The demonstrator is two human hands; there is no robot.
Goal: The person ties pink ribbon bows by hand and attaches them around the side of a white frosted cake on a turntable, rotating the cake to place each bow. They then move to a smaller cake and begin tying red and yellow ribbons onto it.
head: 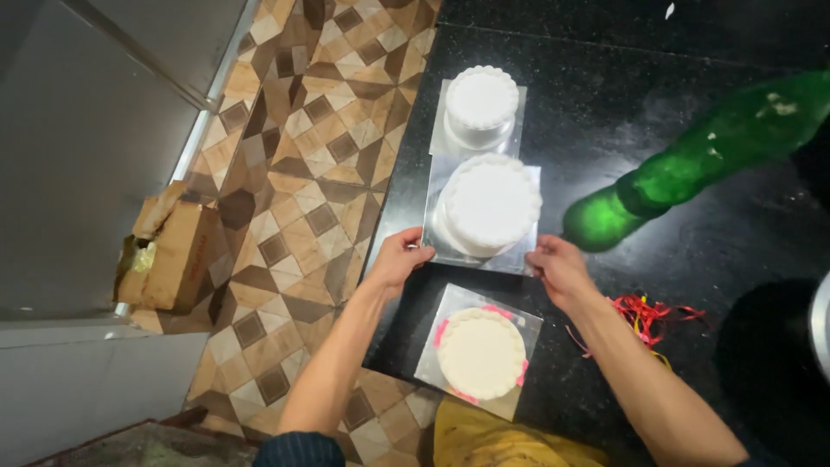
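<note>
Both grips were closed on the silver board [450, 251] at frame centre: left hand [399, 259] and right hand [558, 268] pinched its near corners. The white cake [488, 203] sat on it; keeping the board level seemed wise, between neighbouring cakes on the black tabletop [605, 112].

three white cakes [491, 206], one green bottle [700, 160]

This looks like a small cake-making kitchen or bakery back room. A black stone table [692, 259] fills the view from twelve to five o'clock and carries three round white frosted cakes [489, 205] on square silver boards, a green bottle [692, 164] at two o'clock and red and yellow ribbon scraps [648, 316] at four. Brown patterned floor tiles [294, 199] and a torn cardboard box [169, 255] lie at nine o'clock beside grey metal panels [78, 156].
</note>
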